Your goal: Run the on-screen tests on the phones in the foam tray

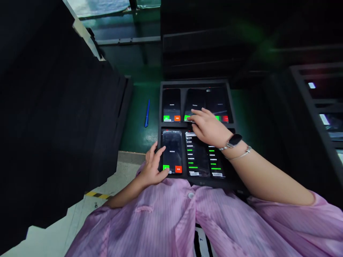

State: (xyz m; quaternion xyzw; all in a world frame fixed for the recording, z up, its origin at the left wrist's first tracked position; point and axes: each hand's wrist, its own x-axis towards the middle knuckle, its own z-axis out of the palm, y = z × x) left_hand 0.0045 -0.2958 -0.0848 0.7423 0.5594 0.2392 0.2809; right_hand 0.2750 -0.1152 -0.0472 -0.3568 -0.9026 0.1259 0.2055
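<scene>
A black tray (194, 84) holds several smartphones in two rows. My left hand (154, 166) is at the tray's left edge, fingers spread, its thumb on the green button of the near-left phone (172, 151). That screen also shows a red button. Above the top-middle phone (194, 98) reaches my right hand (207, 126), fingers extended and a fingertip at its green button. The top-left phone (172, 101) shows green and red buttons too. List screens with green and white lines light the near-middle phone (197, 157) and the near-right phone (215, 162), the latter partly covered by my right hand.
A blue pen (147, 113) lies on the green tabletop (136, 135) left of the tray. Dark stacked trays (80, 117) rise on the left. Another tray (302, 92) with lit devices stands at the right.
</scene>
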